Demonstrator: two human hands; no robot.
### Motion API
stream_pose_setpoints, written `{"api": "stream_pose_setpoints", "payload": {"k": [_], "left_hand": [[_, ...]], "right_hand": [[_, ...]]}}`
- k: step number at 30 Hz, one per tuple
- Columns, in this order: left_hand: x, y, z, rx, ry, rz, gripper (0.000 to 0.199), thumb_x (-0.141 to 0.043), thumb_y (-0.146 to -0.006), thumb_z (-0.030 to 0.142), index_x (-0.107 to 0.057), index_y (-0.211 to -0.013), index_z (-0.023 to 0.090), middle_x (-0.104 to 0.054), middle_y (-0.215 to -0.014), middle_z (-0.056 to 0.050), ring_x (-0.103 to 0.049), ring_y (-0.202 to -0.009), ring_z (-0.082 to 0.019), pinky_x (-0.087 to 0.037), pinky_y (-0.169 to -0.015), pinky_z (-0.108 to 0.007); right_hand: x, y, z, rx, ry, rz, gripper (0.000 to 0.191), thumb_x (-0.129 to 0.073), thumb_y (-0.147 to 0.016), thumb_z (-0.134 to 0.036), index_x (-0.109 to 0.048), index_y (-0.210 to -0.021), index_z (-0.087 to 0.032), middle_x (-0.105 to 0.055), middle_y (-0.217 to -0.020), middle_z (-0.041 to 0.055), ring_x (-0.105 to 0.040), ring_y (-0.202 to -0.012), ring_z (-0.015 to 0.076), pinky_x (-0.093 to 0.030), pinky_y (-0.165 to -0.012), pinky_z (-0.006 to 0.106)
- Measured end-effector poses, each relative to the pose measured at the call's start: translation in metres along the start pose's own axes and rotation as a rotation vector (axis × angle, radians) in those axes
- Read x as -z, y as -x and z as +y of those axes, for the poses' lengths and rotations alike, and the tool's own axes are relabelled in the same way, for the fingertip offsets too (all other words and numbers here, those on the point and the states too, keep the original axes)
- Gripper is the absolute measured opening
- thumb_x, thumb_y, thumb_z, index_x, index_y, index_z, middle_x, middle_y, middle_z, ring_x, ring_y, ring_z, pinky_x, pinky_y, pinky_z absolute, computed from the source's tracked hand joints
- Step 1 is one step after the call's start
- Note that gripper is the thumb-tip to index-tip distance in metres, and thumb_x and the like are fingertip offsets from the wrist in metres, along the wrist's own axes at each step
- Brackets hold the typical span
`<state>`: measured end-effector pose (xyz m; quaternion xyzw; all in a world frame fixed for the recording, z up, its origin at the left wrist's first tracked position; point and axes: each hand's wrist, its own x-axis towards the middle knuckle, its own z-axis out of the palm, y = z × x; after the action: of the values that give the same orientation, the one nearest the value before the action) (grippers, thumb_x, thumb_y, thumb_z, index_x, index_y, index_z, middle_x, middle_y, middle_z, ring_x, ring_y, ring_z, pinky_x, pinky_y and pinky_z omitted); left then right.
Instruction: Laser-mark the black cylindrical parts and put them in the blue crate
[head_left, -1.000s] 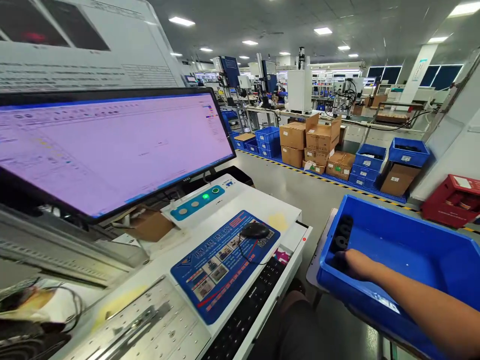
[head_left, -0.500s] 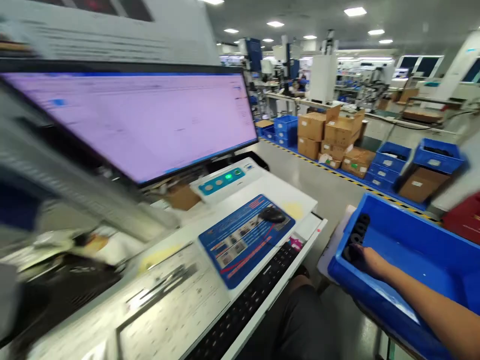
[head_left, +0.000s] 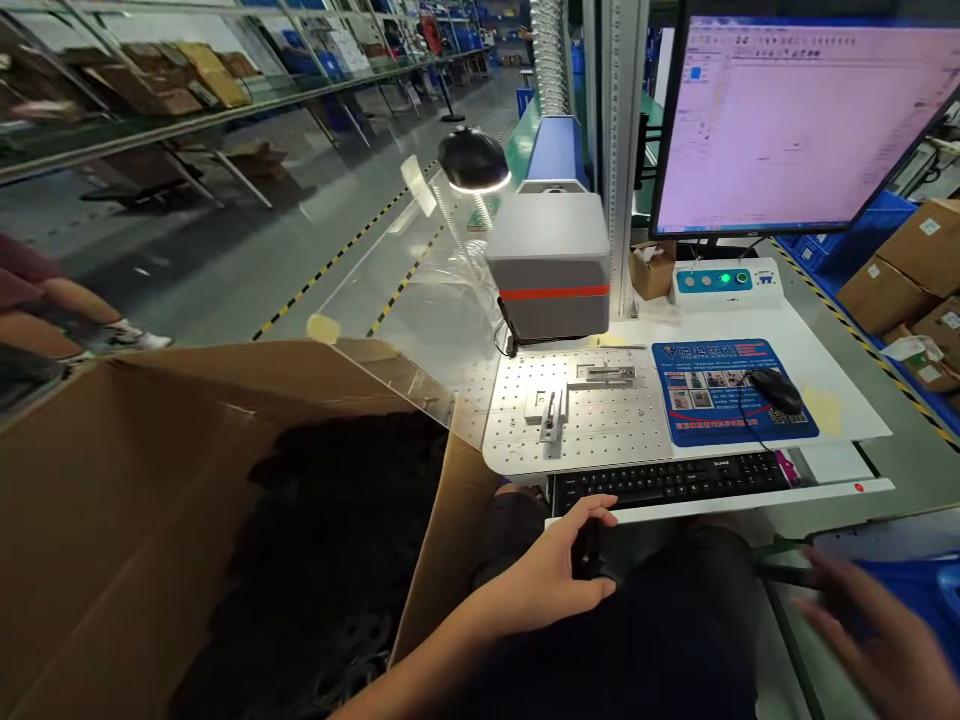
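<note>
My left hand [head_left: 551, 578] is over my lap, just below the keyboard [head_left: 675, 482]. Its thumb and fingers curl round a small black part [head_left: 592, 548], whose outline is hard to make out against my dark trousers. My right hand [head_left: 881, 625] is at the lower right, beside the blue bin [head_left: 919, 580]. Motion smears its fingers, so whether it holds anything cannot be told. A perforated metal plate [head_left: 600, 430] with small metal stops [head_left: 553, 415] bolted on it lies ahead, under a grey machine head [head_left: 551, 265] with a red stripe.
A large cardboard box [head_left: 442, 530] on the left holds a heap of black parts [head_left: 337, 540]. A monitor [head_left: 787, 130], a button panel [head_left: 724, 284] and a mouse [head_left: 776, 390] on a blue mat [head_left: 712, 425] are to the right. A lamp [head_left: 472, 160] stands behind.
The view has swung left from the blue bin towards the plate and cardboard box. My right hand has come out of the bin, where it was at the black ring-shaped parts. My left hand has come into view.
</note>
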<state>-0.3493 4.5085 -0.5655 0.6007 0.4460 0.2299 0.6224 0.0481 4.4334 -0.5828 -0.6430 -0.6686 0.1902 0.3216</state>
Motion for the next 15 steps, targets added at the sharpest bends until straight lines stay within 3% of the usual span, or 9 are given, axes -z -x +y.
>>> {"api": "stream_pose_setpoints", "payload": {"k": [4, 8, 11, 15], "left_hand": [[0.004, 0.012, -0.003, -0.071, -0.032, 0.017, 0.097, -0.078, -0.070, 0.016, -0.031, -0.153, 0.029, -0.052, -0.137, -0.009, -0.054, -0.122, -0.026, -0.042, -0.108, -0.043], [0.012, 0.026, -0.018, -0.142, 0.050, 0.087, 0.111, -0.088, -0.065, 0.021, -0.028, -0.157, 0.028, -0.056, -0.134, -0.009, -0.053, -0.126, -0.029, -0.036, -0.114, -0.047], [0.014, 0.035, -0.033, -0.127, 0.216, 0.172, 0.103, -0.088, -0.067, 0.024, -0.033, -0.154, 0.026, -0.058, -0.127, -0.010, -0.056, -0.120, -0.028, -0.040, -0.109, -0.047], [0.015, 0.045, -0.053, 0.062, 0.737, 0.191, 0.065, -0.077, -0.083, 0.034, -0.050, -0.140, 0.022, -0.065, -0.108, -0.007, -0.063, -0.101, -0.023, -0.047, -0.091, -0.039]], "right_hand": [[-0.087, -0.019, -0.073, 0.128, -0.224, -0.327, 0.055, -0.077, -0.086, -0.043, -0.063, -0.137, -0.030, -0.070, -0.130, 0.0088, -0.072, -0.107, 0.0243, -0.062, -0.093, 0.036], [-0.152, -0.019, -0.129, 0.161, -0.380, -0.468, 0.080, -0.085, -0.078, -0.038, -0.050, -0.150, -0.033, -0.057, -0.149, 0.0087, -0.058, -0.134, 0.0314, -0.051, -0.110, 0.050], [-0.177, -0.014, -0.144, 0.179, -0.396, -0.480, 0.077, -0.081, -0.083, -0.033, -0.046, -0.152, -0.033, -0.056, -0.149, 0.0083, -0.055, -0.137, 0.0307, -0.049, -0.113, 0.053], [-0.189, -0.012, -0.152, 0.194, -0.362, -0.432, 0.066, -0.077, -0.085, -0.030, -0.052, -0.146, -0.030, -0.063, -0.140, 0.0092, -0.061, -0.129, 0.0302, -0.052, -0.109, 0.050]]}}
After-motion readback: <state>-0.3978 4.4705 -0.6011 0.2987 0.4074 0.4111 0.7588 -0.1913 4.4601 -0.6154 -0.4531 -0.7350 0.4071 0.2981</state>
